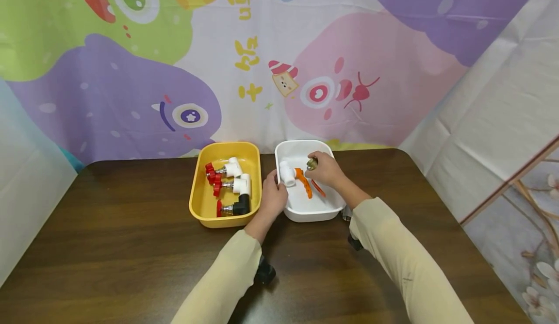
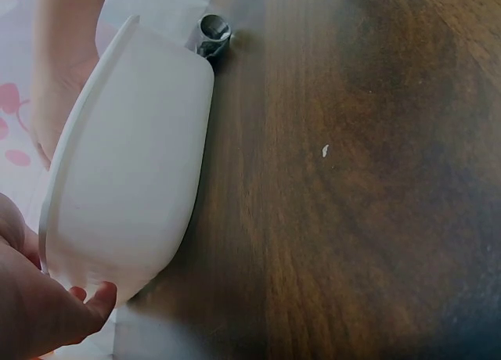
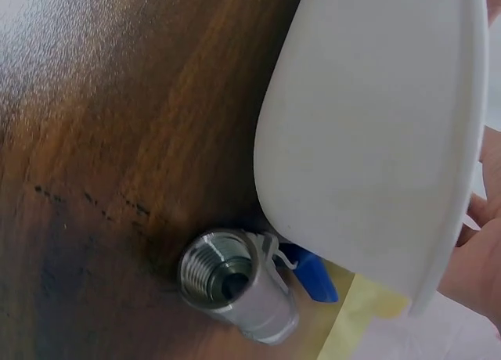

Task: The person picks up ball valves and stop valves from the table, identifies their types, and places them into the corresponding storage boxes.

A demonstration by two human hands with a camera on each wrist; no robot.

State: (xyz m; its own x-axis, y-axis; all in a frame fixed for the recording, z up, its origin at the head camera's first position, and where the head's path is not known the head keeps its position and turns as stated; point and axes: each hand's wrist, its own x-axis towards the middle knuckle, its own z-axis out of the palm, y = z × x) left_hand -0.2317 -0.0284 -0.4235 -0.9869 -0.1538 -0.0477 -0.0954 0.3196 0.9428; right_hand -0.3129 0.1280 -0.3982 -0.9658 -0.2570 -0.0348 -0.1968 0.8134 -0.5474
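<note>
My left hand (image 1: 273, 197) grips the left rim of a white plastic bin (image 1: 312, 216); in the left wrist view its thumb (image 2: 100, 304) lies against the outer wall. Over the bin's right side, my right hand (image 1: 327, 170) pinches a small brass-coloured valve fitting (image 1: 312, 164), partly covered by the fingers. Inside the bin lies a white plastic valve (image 1: 287, 172) with an orange lever (image 1: 303, 181). A red lever (image 1: 319, 188) shows beside it; I cannot tell whether it belongs to the brass fitting.
To the left stands a yellow bin (image 1: 195, 206) with several red-knobbed valves, white and black. A metal ball valve (image 3: 239, 286) with a blue lever (image 3: 313, 275) lies on the brown table (image 1: 131, 246), close to the white bin's right side. Behind hangs a printed cloth (image 1: 257, 120).
</note>
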